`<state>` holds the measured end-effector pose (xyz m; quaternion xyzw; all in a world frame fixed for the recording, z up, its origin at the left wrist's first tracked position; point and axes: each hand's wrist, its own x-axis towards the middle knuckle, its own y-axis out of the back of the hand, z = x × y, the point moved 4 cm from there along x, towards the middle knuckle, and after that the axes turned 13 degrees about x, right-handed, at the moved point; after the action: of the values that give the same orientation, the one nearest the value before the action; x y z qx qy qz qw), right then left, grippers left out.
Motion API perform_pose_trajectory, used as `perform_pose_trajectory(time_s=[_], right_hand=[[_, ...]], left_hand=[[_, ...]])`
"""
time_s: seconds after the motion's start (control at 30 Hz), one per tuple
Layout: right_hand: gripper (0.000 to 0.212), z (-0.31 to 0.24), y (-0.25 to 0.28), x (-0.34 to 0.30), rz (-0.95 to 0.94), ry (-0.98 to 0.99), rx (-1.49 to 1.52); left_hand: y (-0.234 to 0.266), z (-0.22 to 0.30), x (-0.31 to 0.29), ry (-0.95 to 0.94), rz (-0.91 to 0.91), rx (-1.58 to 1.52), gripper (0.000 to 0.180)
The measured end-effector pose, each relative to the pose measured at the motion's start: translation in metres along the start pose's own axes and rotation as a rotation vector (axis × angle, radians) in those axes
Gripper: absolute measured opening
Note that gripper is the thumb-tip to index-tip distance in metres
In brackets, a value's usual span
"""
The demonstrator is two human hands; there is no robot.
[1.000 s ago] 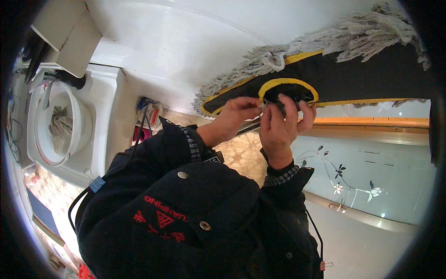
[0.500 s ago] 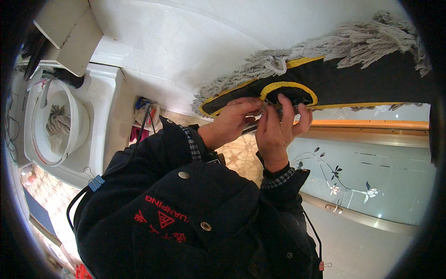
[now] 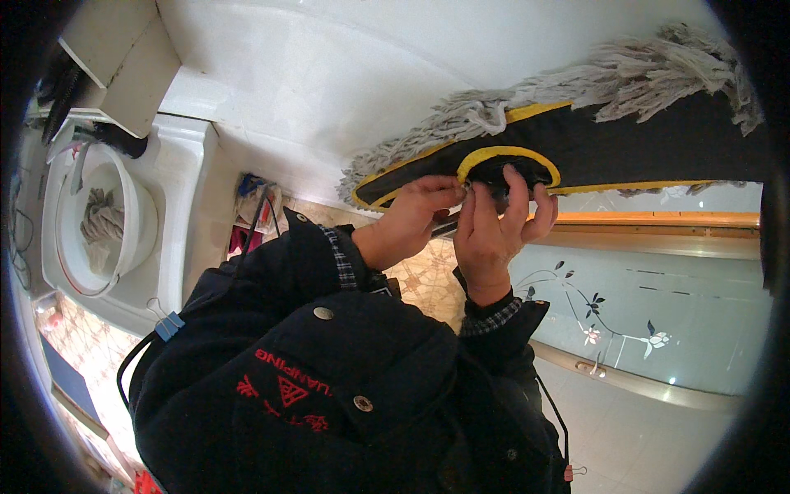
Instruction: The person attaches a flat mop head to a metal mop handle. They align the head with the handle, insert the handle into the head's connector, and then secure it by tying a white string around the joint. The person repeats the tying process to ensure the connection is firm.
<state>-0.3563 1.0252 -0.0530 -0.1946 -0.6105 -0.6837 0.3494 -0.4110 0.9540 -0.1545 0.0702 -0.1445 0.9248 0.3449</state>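
A flat mop head [image 3: 642, 152] with a black backing, yellow binding and grey yarn fringe is held up in front of me. A yellow-edged arched opening lies in its backing. My left hand [image 3: 407, 216] pinches at the left end of this opening, thumb and forefinger together. Right beside it, my right hand [image 3: 491, 239] has its thumb and index finger close to the same spot, while its other fingers curl over the opening's lower edge. What lies between the fingertips is too small to make out. A dark shiny rod [image 3: 445, 226] partly shows below my fingers.
At left a white washbasin [image 3: 193, 156] holds a white bucket [image 3: 141, 206] with a grey yarn bundle [image 3: 103, 218] inside. An open cabinet [image 3: 123, 62] is above it. A frosted glass door [image 3: 625, 305] with a flower pattern stands at right. Tiled floor [image 3: 424, 280] shows below my hands.
Both hands stay at the opening's left end. My right fingers have shifted slightly over the edge, and the yellow-edged flap has moved very slightly left.
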Motion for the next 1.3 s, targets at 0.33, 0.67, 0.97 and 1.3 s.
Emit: perform_pose_trajectory(time_s=[0.33,0.67,0.97,1.3], right_hand=[[0.004,-0.006,-0.007,-0.007,-0.027,-0.013,-0.049],[0.003,-0.006,-0.009,-0.009,-0.034,-0.039,-0.004],[0.005,-0.008,-0.008,-0.005,-0.031,-0.087,0.066],[0.003,-0.011,-0.003,-0.003,-0.059,-0.051,0.070]], left_hand=[[-0.009,-0.024,-0.001,0.321,0.112,-0.683,0.015],[0.001,-0.009,-0.003,-0.062,0.133,0.000,0.018],[-0.003,-0.006,-0.002,-0.088,0.229,-0.092,0.019],[-0.013,-0.026,0.001,0.288,0.180,-0.678,0.015]])
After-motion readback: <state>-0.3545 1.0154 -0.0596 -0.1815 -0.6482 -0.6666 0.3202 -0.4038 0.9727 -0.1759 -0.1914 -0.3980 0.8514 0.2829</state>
